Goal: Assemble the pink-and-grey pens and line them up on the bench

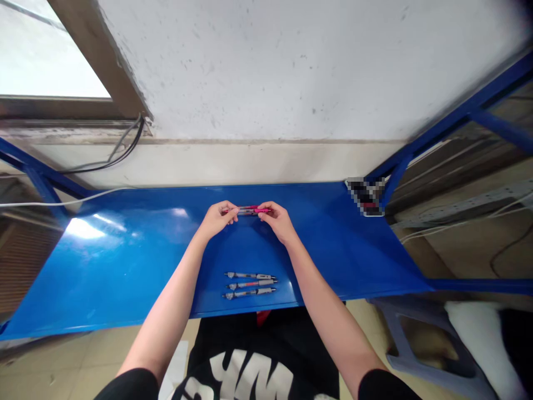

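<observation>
Between my hands, near the back of the blue table [166,272], lie pink pens [250,209] side by side, pointing left to right. My left hand [220,218] has its thumb and fingers closed on their left ends. At their right ends my right hand [273,218] pinches them. How many pens there are is hard to tell, as my fingers cover the ends. Closer to me, three grey pens lie in a row on the table: a top one [250,275], a middle one [252,284] and a bottom one [250,293], roughly parallel.
A blurred-out item [366,197] sits at the table's back right corner. Blue metal frame bars [441,116] rise at both ends. A white cable [91,196] crosses the left end. A grey plastic stool [437,344] stands below at right. The wall borders the back edge.
</observation>
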